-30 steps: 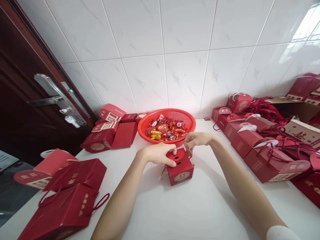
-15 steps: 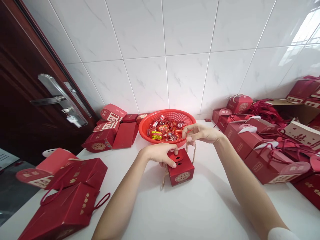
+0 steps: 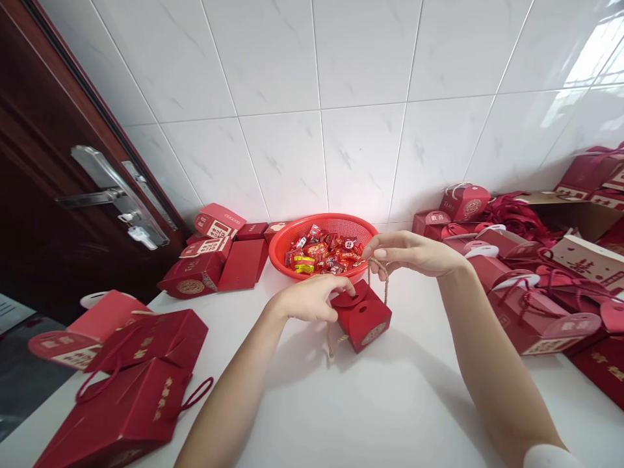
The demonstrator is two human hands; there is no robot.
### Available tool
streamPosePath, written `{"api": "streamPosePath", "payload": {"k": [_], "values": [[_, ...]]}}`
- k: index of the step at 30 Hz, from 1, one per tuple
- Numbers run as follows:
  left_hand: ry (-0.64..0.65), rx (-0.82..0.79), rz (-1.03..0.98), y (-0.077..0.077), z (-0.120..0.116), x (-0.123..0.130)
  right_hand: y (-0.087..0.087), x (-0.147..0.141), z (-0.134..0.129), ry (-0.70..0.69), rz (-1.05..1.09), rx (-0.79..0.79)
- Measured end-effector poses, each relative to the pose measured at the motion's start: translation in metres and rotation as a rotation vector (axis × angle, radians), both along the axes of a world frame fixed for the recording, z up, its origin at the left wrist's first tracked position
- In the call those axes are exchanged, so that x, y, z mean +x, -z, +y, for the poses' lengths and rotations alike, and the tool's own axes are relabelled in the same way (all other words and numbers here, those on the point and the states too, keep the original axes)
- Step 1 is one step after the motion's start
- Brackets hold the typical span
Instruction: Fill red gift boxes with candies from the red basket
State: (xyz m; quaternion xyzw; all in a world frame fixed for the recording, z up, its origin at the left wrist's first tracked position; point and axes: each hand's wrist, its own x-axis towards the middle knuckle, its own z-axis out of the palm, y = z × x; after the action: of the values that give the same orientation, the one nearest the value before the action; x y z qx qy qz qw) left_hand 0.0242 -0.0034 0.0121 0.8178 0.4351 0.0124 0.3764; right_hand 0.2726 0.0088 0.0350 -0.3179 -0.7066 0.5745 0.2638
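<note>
A small red candy box point(image 3: 369, 318) with a round gold emblem on its front stands tilted over the white table. My left hand point(image 3: 312, 296) grips its left side, thumb and fingers at the rounded top flaps, which have small holes. Above the box's right side, my right hand point(image 3: 414, 252) pinches a loop of brown twine point(image 3: 387, 286) between thumb and fingers. Another end of twine point(image 3: 331, 341) hangs at the box's left, below my left hand. Just behind both hands is a red plastic basket point(image 3: 277, 250) holding wrapped candies point(image 3: 316, 250).
Large red boxes with cord handles point(image 3: 131, 390) lie at the left front. Smaller red boxes point(image 3: 195, 270) are stacked behind them. More handled boxes point(image 3: 541, 318) crowd the right side, near a heap of red cords point(image 3: 517, 221). A tiled wall point(image 3: 361, 149) bounds the back.
The box has shifted right and turned, with its front now facing more to the right. My right hand has moved right with the twine, and the loop now stands higher over the box.
</note>
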Motion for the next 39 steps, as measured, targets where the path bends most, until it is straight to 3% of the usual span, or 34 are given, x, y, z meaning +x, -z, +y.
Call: {"api": "streamPosePath", "payload": {"k": [7,12,19,22,29,34,36,39], "values": [[-0.264,-0.183,-0.612,-0.020,-0.009,-0.003,-0.010,0.010,-0.009,0.146,0.026,0.109],[-0.239,-0.250,-1.001,-0.026,-0.017,0.001,-0.013,-0.001,-0.021,0.212,-0.002,0.195],[-0.180,-0.151,-1.071,-0.026,-0.034,0.014,-0.006,-0.038,-0.043,0.347,-0.222,0.449],[-0.149,-0.103,-1.074,-0.024,-0.034,0.015,-0.004,-0.043,-0.046,0.364,-0.231,0.487],[-0.074,-0.036,-1.141,-0.017,-0.028,0.013,0.005,-0.050,-0.040,0.485,-0.083,0.555],[-0.058,-0.066,-1.210,-0.019,-0.026,0.014,0.004,-0.054,-0.036,0.567,0.173,0.585],[-0.080,-0.090,-1.208,-0.019,-0.023,0.014,0.000,-0.050,-0.034,0.611,0.275,0.552],[-0.218,-0.029,-1.141,-0.013,-0.013,0.013,-0.007,-0.036,-0.030,0.741,0.438,0.523]]}}
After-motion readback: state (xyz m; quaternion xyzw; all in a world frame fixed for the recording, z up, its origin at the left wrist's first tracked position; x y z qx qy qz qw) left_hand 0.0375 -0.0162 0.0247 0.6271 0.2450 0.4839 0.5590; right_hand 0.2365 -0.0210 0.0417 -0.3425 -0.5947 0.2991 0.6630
